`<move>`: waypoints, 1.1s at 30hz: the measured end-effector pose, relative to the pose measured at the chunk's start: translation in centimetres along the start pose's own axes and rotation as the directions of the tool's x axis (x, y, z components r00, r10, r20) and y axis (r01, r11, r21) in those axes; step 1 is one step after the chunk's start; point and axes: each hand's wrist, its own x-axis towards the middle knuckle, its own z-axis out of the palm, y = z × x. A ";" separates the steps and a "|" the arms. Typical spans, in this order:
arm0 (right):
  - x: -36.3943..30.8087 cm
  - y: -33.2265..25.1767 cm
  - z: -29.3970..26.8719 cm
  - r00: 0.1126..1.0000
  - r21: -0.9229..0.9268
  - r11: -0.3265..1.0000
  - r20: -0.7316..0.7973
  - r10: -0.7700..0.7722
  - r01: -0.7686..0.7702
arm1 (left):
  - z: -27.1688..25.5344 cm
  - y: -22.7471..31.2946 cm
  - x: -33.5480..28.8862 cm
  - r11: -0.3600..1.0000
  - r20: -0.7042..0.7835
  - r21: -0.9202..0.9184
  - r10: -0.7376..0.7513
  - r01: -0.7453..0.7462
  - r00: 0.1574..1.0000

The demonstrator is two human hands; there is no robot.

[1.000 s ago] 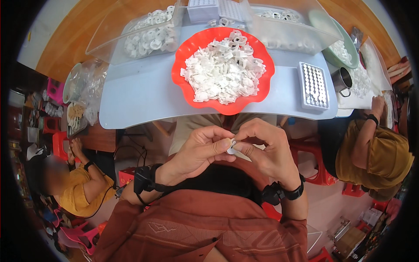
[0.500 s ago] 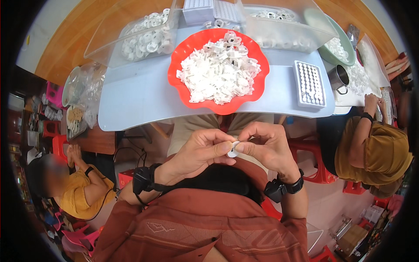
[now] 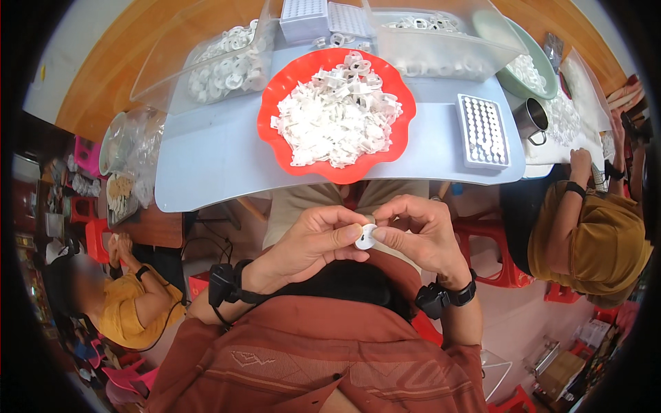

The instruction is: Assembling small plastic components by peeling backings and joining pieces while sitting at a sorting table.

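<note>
Pale blue counter (image 3: 213, 144) in front of me. Far side: clear bin (image 3: 162, 79) on the left, second clear bin (image 3: 447, 49) on the right, both holding white ring-like parts (image 3: 231, 84). Nearer: red scalloped bowl (image 3: 344, 175), heaped with small white pieces (image 3: 337, 117). Right of it, white tray (image 3: 487, 164), round parts (image 3: 482, 127) in rows.

My left hand (image 3: 317, 237) and right hand (image 3: 423, 234) are short of the counter edge, both pinched on one white disc (image 3: 365, 236), thumbs on its near face; fingers behind partly hidden.

Disc sits between the hands. Should be light, stiff, probably plastic; smooth, so may slip. Thin edges might crack if squeezed hard. Best hold: opposite sides of the rim. Labels, brands: nothing readable. Dark spot on disc: hole or print, can't tell.
</note>
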 end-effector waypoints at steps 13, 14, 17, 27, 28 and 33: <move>0.7 8.8 -4.8 0.981 -0.509 0.858 -0.192 -0.029 -0.075 | 0.1 0.4 0.2 1.000 -0.006 0.008 -0.022 0.022 1.000; 0.7 10.5 -5.6 0.974 -0.558 0.819 -0.228 0.005 -0.134 | 0.2 0.4 0.3 1.000 0.000 0.009 -0.026 0.026 1.000; 1.0 13.6 -6.5 0.948 -0.623 0.753 -0.319 0.003 -0.212 | 0.6 0.6 0.3 0.999 0.007 0.013 -0.034 0.034 0.999; 3.1 17.8 -7.8 0.905 -0.587 0.805 -0.382 -0.188 -0.081 | 2.7 1.6 0.1 0.995 0.003 0.090 -0.031 0.030 1.000; 3.2 18.6 -8.2 0.889 -0.591 0.805 -0.394 -0.233 -0.051 | 3.0 1.9 0.2 0.994 0.008 0.105 -0.031 0.030 0.999; 3.6 20.0 -9.1 0.897 -0.509 0.858 -0.410 -0.168 -0.072 | 4.5 3.8 0.0 0.985 0.011 0.168 0.032 -0.033 0.999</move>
